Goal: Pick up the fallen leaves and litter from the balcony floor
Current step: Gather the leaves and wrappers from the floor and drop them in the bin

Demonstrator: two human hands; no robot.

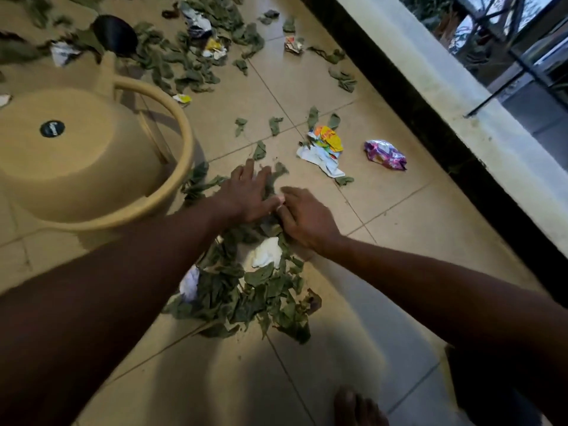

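A heap of green leaves point(264, 296) lies on the tiled floor in front of me, with crumpled white paper point(266, 253) and another white scrap point(190, 282) mixed in. My left hand point(246, 195) lies flat on leaves at the heap's far edge, fingers spread. My right hand point(302, 215) rests beside it, fingers bent over the leaves; thumbs nearly touch. A yellow-and-white wrapper point(326, 149) and a purple wrapper point(384, 154) lie beyond the hands.
A beige plastic bucket point(172, 115) lies tipped at my left. More leaves and wrappers point(196, 50) cover the far floor around a round black object point(115, 33). A low white parapet wall point(461, 96) with a dark base runs along the right. My bare foot point(356, 407) shows below.
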